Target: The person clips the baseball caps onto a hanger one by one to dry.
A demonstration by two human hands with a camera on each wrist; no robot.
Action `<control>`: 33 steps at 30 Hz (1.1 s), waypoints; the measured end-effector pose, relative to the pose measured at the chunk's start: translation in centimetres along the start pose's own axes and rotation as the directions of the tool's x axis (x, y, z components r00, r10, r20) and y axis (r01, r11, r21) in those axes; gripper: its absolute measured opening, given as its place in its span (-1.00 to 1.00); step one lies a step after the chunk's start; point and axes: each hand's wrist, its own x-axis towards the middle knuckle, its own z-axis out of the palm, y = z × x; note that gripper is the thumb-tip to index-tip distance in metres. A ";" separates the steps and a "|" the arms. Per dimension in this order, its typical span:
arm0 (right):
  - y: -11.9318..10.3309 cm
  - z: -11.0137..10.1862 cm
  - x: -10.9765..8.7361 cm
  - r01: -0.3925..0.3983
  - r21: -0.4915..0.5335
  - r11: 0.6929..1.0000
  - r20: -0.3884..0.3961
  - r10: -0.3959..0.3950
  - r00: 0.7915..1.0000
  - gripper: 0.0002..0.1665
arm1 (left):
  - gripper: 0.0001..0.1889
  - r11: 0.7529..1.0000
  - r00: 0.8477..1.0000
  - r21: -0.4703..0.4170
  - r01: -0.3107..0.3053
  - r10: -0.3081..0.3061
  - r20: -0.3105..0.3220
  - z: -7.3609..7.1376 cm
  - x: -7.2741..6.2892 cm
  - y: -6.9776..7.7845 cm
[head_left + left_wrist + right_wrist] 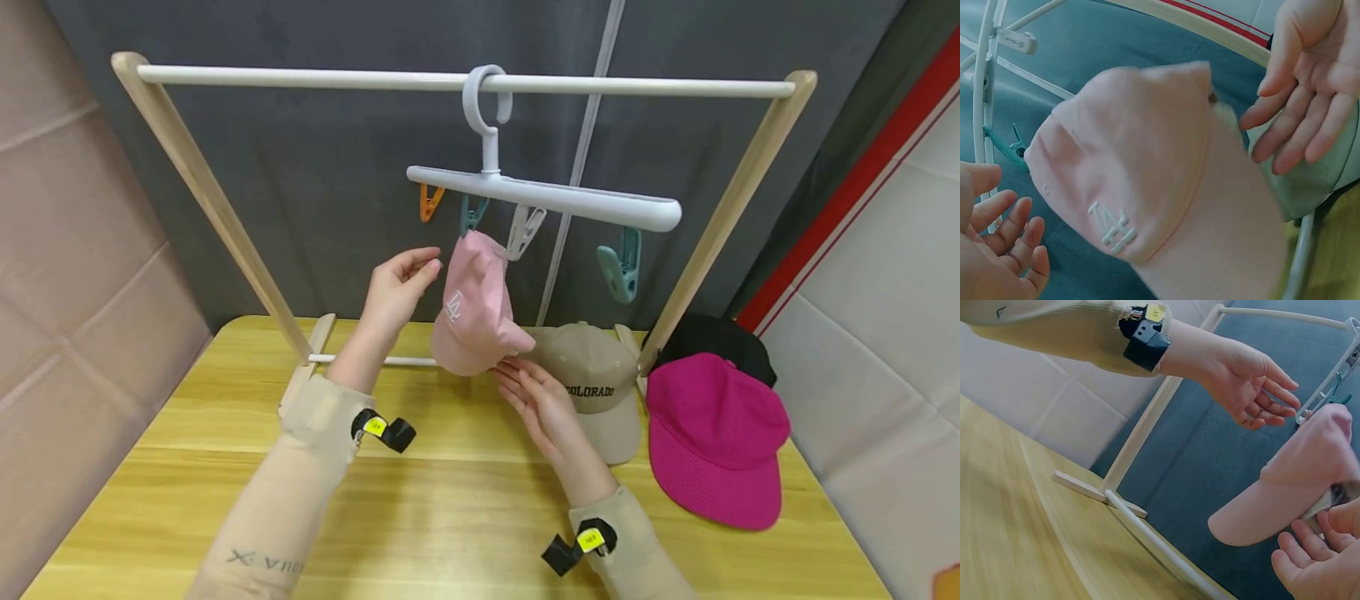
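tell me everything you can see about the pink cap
The pink cap looks like soft fabric, with a curved brim and raised white LA lettering. It hangs brim-down from a teal clip on the white hanger. The left hand is apart from it; whether the right hand touches it I cannot tell.

Pink cap: a soft baseball cap (483, 292), hanging in the air, its crown creased into folds.
Lettering: a raised white "LA" (453, 307) on the front panel, tilted.
Teal clip: this one (471, 215) bites the top of the crown — second from the left on my white hanger (547, 193).
Brim: lowest part of the cap (459, 358), slanting down toward me.
My left hand: beside the cap's left side (396, 287), apart from it, fingers loosely bent.
My right hand: at the cap's lower right edge (542, 404), fingers extended — whether they touch, I cannot tell.
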 end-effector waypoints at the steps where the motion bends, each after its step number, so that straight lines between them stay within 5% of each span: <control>1: 0.0 0.0 0.0 0.000 0.003 1.000 -0.006 0.000 1.000 -0.54 | -0.64 1.000 1.000 0.003 0.004 -0.004 -0.001 0.0 -0.1 -0.1; 21: -0.9 -2.4 -1.0 0.047 0.012 0.999 -0.131 -0.045 0.990 -0.73 | -0.72 0.994 0.997 -0.094 0.063 -0.060 0.042 2.0 -3.0 -4.0; 33: -2.9 -4.5 -2.6 0.097 -0.058 0.994 -0.162 -0.106 0.981 -0.80 | -0.75 0.991 0.994 -0.099 0.095 -0.089 0.070 3.8 -5.0 -4.7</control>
